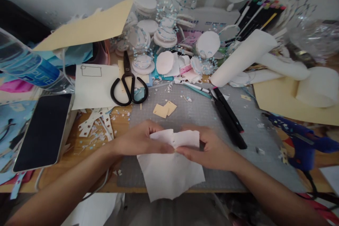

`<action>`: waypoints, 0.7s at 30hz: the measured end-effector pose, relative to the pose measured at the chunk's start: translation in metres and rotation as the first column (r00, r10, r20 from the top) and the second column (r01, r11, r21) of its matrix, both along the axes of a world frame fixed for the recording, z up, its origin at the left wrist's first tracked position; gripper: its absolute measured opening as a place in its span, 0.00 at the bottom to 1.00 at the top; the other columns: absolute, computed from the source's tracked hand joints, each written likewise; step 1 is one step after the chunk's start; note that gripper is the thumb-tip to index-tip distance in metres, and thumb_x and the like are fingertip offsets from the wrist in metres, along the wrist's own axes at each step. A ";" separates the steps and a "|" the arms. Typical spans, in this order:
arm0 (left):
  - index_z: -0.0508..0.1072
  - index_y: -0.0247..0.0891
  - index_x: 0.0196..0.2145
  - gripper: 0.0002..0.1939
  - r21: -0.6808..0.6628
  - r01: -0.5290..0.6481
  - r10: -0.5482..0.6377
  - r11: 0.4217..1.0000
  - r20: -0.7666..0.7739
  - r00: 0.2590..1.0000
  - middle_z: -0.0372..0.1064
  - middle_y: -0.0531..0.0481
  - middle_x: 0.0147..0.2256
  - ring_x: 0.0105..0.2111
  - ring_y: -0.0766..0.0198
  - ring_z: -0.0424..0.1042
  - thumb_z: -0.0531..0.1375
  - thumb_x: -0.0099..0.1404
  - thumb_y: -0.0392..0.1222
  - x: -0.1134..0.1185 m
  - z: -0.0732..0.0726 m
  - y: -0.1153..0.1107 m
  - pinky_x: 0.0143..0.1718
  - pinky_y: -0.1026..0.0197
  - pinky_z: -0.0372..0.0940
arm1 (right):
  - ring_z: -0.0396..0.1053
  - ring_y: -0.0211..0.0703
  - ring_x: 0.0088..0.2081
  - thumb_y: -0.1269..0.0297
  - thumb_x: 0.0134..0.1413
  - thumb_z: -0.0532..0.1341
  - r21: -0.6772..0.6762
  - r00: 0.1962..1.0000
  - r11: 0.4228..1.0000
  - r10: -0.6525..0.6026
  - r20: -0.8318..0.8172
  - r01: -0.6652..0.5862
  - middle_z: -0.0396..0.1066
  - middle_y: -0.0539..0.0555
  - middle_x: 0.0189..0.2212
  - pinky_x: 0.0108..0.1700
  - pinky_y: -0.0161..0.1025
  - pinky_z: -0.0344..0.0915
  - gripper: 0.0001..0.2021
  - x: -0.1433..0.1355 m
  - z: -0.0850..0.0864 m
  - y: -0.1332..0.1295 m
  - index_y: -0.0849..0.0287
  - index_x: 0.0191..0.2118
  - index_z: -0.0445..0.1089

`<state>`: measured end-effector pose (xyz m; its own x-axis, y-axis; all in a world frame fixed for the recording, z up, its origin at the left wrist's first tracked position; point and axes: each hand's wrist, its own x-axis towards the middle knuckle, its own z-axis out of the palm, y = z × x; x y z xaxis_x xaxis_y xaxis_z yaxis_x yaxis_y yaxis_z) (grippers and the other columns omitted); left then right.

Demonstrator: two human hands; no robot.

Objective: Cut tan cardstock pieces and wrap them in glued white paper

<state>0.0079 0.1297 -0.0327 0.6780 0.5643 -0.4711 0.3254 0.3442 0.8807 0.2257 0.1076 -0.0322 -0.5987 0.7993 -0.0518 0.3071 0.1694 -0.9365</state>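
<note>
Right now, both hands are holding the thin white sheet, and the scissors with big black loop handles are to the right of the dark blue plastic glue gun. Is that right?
Not quite: the scissors lie to the left of the glue gun, as the head view shows. The rest is right: the left hand and the right hand both hold the white sheet.

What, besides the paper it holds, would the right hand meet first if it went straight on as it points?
Probably the left hand: its thumb lies just ahead, though any gap is hard to judge.
</note>
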 end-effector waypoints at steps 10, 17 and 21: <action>0.74 0.33 0.24 0.15 -0.266 -0.121 0.155 0.956 0.112 0.982 0.65 0.56 0.20 0.18 0.74 0.61 0.70 0.49 0.47 0.002 -0.007 -0.006 0.18 0.71 0.55 | 0.68 0.37 0.29 0.70 0.54 0.63 0.309 0.933 0.949 0.052 -0.356 0.066 0.72 0.50 0.27 0.32 0.37 0.63 0.02 -0.005 -0.008 -0.002 0.56 0.34 0.71; 0.75 0.34 0.27 0.15 -0.195 -0.083 0.103 0.977 0.096 0.990 0.66 0.56 0.21 0.19 0.73 0.62 0.69 0.51 0.49 0.000 -0.002 -0.004 0.19 0.71 0.56 | 0.69 0.37 0.30 0.71 0.54 0.63 0.311 0.948 0.948 0.040 -0.317 0.064 0.72 0.50 0.27 0.32 0.37 0.64 0.03 -0.006 -0.007 -0.001 0.56 0.34 0.72; 0.74 0.33 0.25 0.15 -0.151 -0.094 0.107 0.984 0.083 0.991 0.63 0.57 0.19 0.18 0.74 0.60 0.70 0.50 0.48 0.001 -0.001 -0.004 0.19 0.71 0.55 | 0.68 0.36 0.30 0.71 0.54 0.63 0.245 0.956 0.967 0.012 -0.292 0.063 0.71 0.50 0.27 0.32 0.36 0.64 0.03 -0.005 -0.007 -0.002 0.56 0.33 0.71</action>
<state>0.0089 0.1259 -0.0338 0.6651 0.5609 -0.4929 0.2036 0.4989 0.8424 0.2207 0.1058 -0.0390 -0.5368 0.7794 0.3232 0.0372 0.4045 -0.9138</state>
